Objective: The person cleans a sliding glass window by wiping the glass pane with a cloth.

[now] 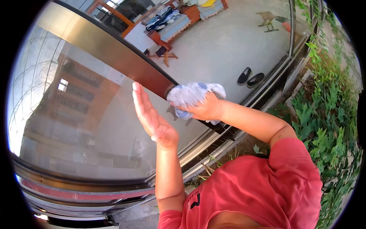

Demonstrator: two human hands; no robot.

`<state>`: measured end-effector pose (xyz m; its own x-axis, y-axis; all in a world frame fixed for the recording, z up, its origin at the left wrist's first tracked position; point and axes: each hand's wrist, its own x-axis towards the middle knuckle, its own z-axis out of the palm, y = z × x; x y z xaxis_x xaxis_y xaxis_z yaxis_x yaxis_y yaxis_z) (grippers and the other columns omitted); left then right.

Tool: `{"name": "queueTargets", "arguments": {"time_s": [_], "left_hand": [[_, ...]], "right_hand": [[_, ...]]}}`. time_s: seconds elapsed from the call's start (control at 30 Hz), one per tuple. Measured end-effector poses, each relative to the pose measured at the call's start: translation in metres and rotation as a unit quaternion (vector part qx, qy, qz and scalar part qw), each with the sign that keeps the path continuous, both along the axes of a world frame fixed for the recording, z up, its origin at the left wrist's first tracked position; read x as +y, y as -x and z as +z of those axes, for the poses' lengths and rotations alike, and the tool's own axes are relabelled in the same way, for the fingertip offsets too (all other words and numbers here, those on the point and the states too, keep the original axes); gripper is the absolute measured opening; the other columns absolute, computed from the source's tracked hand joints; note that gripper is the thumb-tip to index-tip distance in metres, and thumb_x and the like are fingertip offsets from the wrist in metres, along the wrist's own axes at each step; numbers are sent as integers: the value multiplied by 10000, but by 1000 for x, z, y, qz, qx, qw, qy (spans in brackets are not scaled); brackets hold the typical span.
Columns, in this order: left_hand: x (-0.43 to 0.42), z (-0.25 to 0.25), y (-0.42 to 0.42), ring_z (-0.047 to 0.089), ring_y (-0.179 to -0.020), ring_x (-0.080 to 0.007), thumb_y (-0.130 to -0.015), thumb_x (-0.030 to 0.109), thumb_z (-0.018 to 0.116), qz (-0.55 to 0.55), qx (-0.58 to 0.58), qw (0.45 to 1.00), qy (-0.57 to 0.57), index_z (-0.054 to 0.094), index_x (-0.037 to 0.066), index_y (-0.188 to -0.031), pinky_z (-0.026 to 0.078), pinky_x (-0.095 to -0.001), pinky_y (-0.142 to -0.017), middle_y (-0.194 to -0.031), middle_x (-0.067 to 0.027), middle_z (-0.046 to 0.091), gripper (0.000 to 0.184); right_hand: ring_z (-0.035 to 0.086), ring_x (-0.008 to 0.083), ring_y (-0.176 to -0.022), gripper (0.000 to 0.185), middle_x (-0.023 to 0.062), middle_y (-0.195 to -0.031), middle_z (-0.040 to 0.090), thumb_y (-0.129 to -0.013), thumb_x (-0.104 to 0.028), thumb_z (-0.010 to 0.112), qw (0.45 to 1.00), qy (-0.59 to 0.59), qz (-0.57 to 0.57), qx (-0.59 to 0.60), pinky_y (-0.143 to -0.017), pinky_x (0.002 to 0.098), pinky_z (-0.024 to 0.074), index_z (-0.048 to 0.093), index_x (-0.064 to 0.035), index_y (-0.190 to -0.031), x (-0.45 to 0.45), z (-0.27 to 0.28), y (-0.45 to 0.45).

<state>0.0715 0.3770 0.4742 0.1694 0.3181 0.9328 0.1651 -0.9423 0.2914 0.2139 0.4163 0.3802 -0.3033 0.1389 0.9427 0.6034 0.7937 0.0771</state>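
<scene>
A white and blue cloth [187, 94], bunched up like a towel, is in the grip of my right hand [206, 108]. It lies against the dark metal post [150, 78] of the glass door or window, near the post's lower part. My left hand [150, 120] is raised with its fingers stretched out and holds nothing. It is in front of the large glass pane [95, 133]; whether it touches the glass I cannot tell. The fingers of my right hand are partly hidden by the cloth.
A metal track [198, 147] runs along the bottom of the panes. Leafy green plants [320, 126] grow at the right. Beyond the frame are a pair of dark shoes [250, 78], a small wooden stool [166, 57] and a wooden bench with clothes [164, 18].
</scene>
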Motion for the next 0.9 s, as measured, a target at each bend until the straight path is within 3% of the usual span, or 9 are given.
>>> {"name": "queueTargets", "arguments": {"time_s": [0.1, 0.2, 0.3, 0.37, 0.43, 0.57, 0.67, 0.8, 0.9], "left_hand": [[-1, 4, -10, 224, -1451, -366, -908, 764, 189, 15, -11, 1000, -11, 234, -52, -1487, 123, -505, -1199, -1551, -213, 265, 1001], [4, -3, -25, 174, -1467, -352, -931, 734, 172, 51, -22, 998, -34, 222, -53, -1491, 112, -506, -1201, -1570, -196, 227, 967], [12, -10, -26, 134, -1477, -351, -982, 648, 184, 76, 10, 995, -71, 212, -57, -1495, 104, -501, -1199, -1585, -203, 174, 872], [16, -14, -24, 119, -1475, -396, -1013, 554, 219, 221, 120, 957, -145, 188, -74, -1498, 107, -529, -1184, -1582, -259, 124, 795], [22, -19, -28, 84, -1479, -403, -1024, 491, 258, 229, 133, 953, -146, 196, -71, -1499, 93, -531, -1183, -1585, -270, 89, 738], [35, -24, -32, 44, -1487, -381, -1032, 477, 276, 287, 134, 928, -198, 217, -62, -1497, 70, -522, -1187, -1595, -244, 81, 714], [39, -24, -37, 29, -1489, -383, -1026, 485, 294, 303, 128, 920, -211, 224, -61, -1496, 61, -529, -1186, -1597, -245, 71, 723], [37, -26, -39, 20, -1488, -388, -1017, 491, 329, 317, 136, 916, -203, 205, -59, -1502, 51, -538, -1181, -1596, -251, 56, 743], [35, -28, -36, 12, -1487, -395, -1010, 500, 351, 328, 148, 912, -198, 182, -58, -1507, 47, -543, -1178, -1592, -262, 47, 766]], "right_hand": [[539, 336, -1218, 823, 111, -1419, 505, -680, -208, 781, 999, 28, -8, 38, -995, 462, 434, 464, -209, -1439, 1, 53, -5], [589, 321, -1124, 752, 109, -1293, 586, -752, -320, 707, 979, 55, -57, 189, -874, 448, 511, 436, -189, -1441, 13, 104, -14], [646, 305, -981, 748, 106, -1199, 639, -751, -223, 666, 942, -104, -168, 271, -781, 425, 533, 424, -155, -1456, 26, 117, -54], [588, 354, -1141, 722, 163, -1314, 577, -774, -180, 620, 939, 63, -179, 288, -935, 418, 490, 405, -108, -1459, 37, 89, -93], [482, 383, -1285, 674, 213, -1409, 493, -812, -156, 570, 899, 46, -186, 394, -1082, 399, 381, 391, -56, -1454, 58, 54, -154], [317, 346, -1409, 623, 236, -1493, 368, -890, -217, 518, 738, 122, -280, 601, -1176, 375, 231, 359, 29, -1439, 115, -59, -276], [281, 336, -1426, 607, 228, -1508, 346, -899, -200, 515, 715, 130, -235, 646, -1185, 369, 203, 358, 26, -1441, 110, -70, -249], [459, 390, -1273, 646, 182, -1352, 509, -728, -124, 633, 914, -25, -155, 375, -1117, 474, 317, 484, -30, -1349, 51, -17, -125], [591, 314, -1039, 590, 72, -1120, 607, -698, -313, 676, 973, 96, -120, 175, -1002, 495, 408, 606, -129, -1255, 19, -38, -62]]}}
